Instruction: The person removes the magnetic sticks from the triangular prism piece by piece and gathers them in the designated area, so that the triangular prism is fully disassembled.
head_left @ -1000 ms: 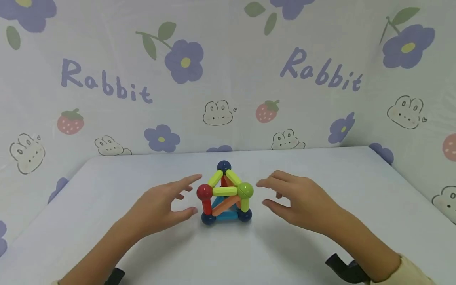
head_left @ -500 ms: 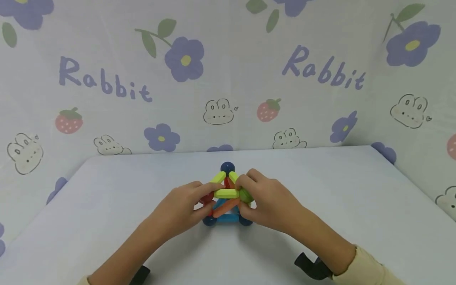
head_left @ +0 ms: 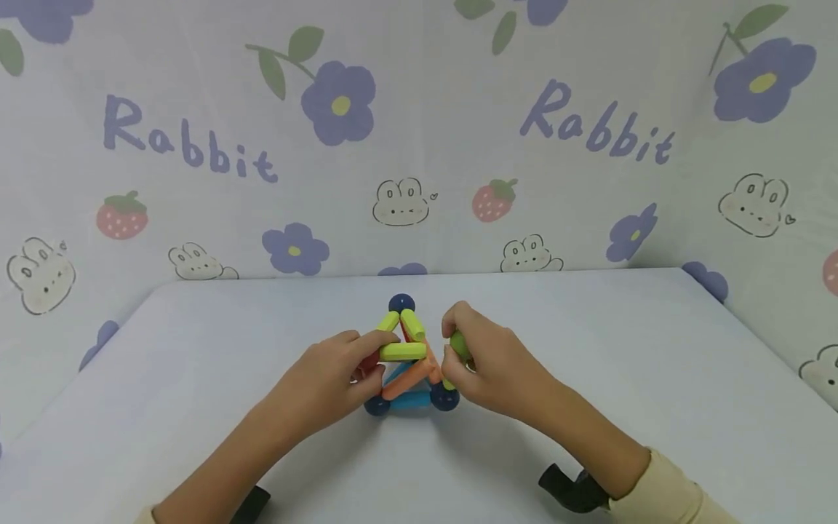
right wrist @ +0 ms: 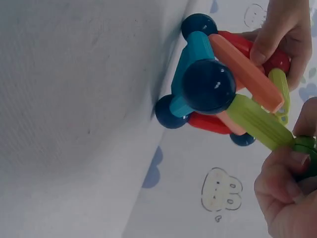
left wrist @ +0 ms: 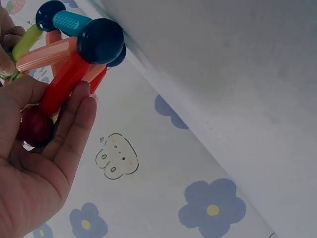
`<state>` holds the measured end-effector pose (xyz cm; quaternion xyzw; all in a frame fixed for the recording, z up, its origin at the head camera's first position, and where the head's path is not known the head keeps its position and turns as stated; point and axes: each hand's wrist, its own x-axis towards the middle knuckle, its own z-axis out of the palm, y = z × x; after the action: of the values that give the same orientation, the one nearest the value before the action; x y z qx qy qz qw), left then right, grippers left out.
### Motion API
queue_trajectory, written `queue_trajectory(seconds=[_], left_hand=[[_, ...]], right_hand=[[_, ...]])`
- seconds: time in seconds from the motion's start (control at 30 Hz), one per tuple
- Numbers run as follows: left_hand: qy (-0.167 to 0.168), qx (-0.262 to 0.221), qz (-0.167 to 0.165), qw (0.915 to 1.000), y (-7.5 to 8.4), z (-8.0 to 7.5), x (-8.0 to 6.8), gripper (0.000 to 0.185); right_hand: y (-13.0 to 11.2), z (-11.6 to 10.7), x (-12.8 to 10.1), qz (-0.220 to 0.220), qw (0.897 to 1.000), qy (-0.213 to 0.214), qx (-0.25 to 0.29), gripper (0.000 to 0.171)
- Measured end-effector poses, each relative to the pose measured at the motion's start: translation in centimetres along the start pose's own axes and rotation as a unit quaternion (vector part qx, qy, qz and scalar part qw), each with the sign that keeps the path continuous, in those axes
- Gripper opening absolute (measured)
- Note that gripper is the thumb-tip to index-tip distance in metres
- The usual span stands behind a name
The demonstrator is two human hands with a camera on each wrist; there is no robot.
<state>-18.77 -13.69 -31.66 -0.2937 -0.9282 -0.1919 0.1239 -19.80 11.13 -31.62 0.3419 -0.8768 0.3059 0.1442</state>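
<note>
We've just parted the multicoloured rod frame (head_left: 407,380), right grip (head_left: 486,359) pinching its glossy green ball (head_left: 460,346), left grip (head_left: 332,370) its glossy red ball (left wrist: 35,128).

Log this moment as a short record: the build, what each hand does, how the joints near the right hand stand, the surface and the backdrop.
Build: toy structure of balls and rods
Left hand: grips the red ball
Right hand: pinches the green ball
Open joint: a gap between the green ball and the front yellow-green rod
Other joint: the lower yellow-green rod runs from a dark blue ball to the green ball
Surface: white table
Backdrop: flowers, strawberries, rabbits, "Rabbit" lettering
</note>
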Motion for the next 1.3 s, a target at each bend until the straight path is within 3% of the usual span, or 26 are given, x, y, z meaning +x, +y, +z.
queue_trajectory(seconds=[0.13,0.3,0.57,0.73,1.0,1.3], left_hand=[[-0.007,0.004,-0.007,0.9999,0.0,0.1,0.1,0.034],[0.005,0.014,0.010,0.9998,0.1,0.1,0.0,0.037],[0.019,0.025,0.025,0.9992,0.3,0.0,-0.3,0.036],[0.022,0.032,0.023,0.9990,0.6,0.1,-0.3,0.035],[0.016,0.042,0.020,0.9988,0.9,0.1,-0.3,0.034],[0.018,0.050,0.034,0.9980,1.0,0.3,-0.3,0.036]], right_hand=[[0.6,-0.3,0.1,0.020,0.996,-0.006,0.088,0.018],[1.0,-0.6,0.4,0.017,0.982,0.002,0.188,0.021],[2.3,-1.1,0.7,0.080,0.969,-0.007,0.233,0.029],[3.7,-1.5,0.9,0.099,0.971,-0.013,0.218,0.036],[6.5,-1.1,2.6,0.089,0.992,-0.010,0.084,0.039],[9.6,0.0,5.9,0.161,0.984,-0.076,0.027,0.037]])
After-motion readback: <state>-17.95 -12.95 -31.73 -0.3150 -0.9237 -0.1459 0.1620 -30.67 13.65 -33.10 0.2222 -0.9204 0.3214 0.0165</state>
